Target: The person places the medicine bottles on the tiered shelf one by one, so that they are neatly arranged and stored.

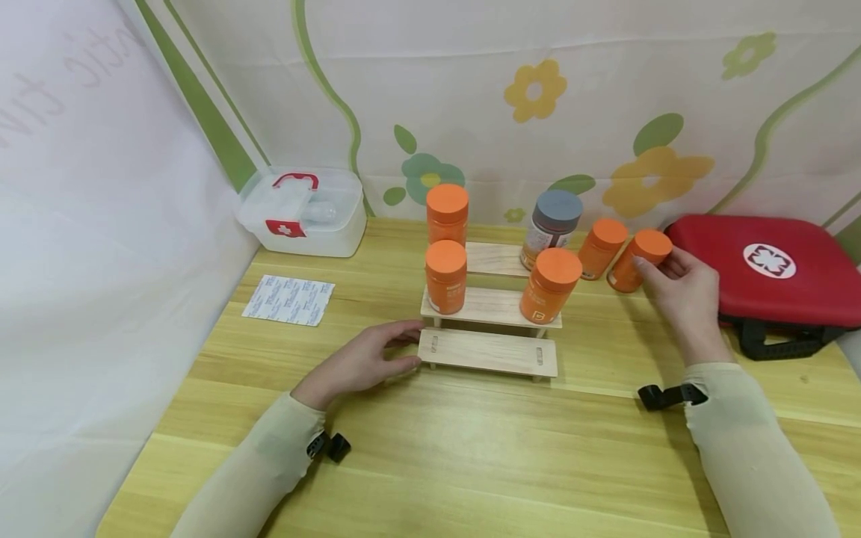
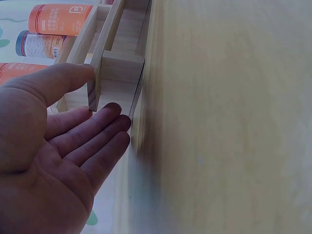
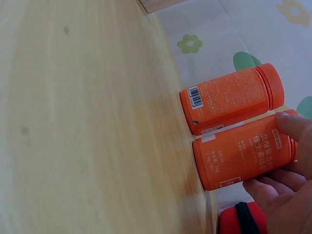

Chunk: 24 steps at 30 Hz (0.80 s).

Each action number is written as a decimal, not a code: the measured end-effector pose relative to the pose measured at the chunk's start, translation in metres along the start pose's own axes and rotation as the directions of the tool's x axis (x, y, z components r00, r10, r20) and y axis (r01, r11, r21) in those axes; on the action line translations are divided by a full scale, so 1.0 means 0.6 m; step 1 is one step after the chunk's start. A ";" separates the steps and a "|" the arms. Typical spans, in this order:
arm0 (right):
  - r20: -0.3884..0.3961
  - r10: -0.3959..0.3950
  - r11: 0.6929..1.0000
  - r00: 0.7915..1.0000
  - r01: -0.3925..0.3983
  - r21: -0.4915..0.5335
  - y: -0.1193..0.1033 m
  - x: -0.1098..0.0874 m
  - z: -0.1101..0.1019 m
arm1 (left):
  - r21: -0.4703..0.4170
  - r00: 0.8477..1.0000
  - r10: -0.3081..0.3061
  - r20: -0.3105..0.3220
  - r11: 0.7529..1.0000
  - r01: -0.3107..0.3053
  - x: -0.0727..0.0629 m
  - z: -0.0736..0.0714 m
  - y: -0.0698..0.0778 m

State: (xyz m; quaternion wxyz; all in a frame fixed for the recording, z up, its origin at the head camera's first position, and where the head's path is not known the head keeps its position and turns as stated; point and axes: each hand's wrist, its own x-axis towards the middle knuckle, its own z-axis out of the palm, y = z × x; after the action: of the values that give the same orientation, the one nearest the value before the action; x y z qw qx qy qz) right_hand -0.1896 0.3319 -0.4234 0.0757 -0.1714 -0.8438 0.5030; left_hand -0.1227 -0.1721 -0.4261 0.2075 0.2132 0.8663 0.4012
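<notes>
My right hand (image 1: 684, 291) holds an upright orange supplement bottle (image 3: 246, 153) near its cap, thumb on one side and fingers on the other. Close beside it stands a second orange bottle (image 1: 602, 248). At the lowest tier of a wooden step rack (image 1: 487, 353), my left hand (image 1: 366, 355) pinches the left end between thumb and index finger; its other fingers (image 2: 105, 158) extend below. On the middle tier stand two orange bottles, one left (image 1: 446, 276) and one right (image 1: 551, 285). The top tier carries an orange bottle (image 1: 447, 213) and a grey-capped bottle (image 1: 553, 224).
A red first-aid case (image 1: 773, 269) with a black handle lies right of the right hand. At the back left sits a clear white medicine box (image 1: 303, 213). A foil blister sheet (image 1: 289, 300) lies in front of it. A printed cloth hangs behind the table.
</notes>
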 end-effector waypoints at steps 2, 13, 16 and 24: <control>0.000 -0.001 1.000 1.000 0.001 -0.002 0.000 -0.001 -0.001 | 0.001 1.000 0.001 0.000 1.000 -0.001 0.000 0.000 0.000; -0.018 -0.007 1.000 1.000 0.007 -0.028 -0.003 -0.013 -0.007 | -0.003 1.000 -0.001 0.001 1.000 0.001 -0.001 0.000 0.003; -0.030 -0.025 0.999 0.999 0.024 -0.035 -0.008 -0.023 -0.011 | 0.001 1.000 -0.001 -0.001 1.000 0.001 -0.001 0.000 0.003; -0.056 -0.090 0.995 0.994 0.088 -0.039 -0.018 -0.050 -0.020 | -0.006 1.000 -0.002 -0.001 1.000 0.002 -0.001 0.000 0.002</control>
State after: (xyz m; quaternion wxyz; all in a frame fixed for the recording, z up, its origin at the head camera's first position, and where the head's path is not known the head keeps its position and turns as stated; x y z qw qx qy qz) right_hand -0.1603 0.3263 -0.4069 0.1189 -0.1495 -0.8571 0.4785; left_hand -0.1218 -0.1717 -0.4251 0.2080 0.2116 0.8654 0.4038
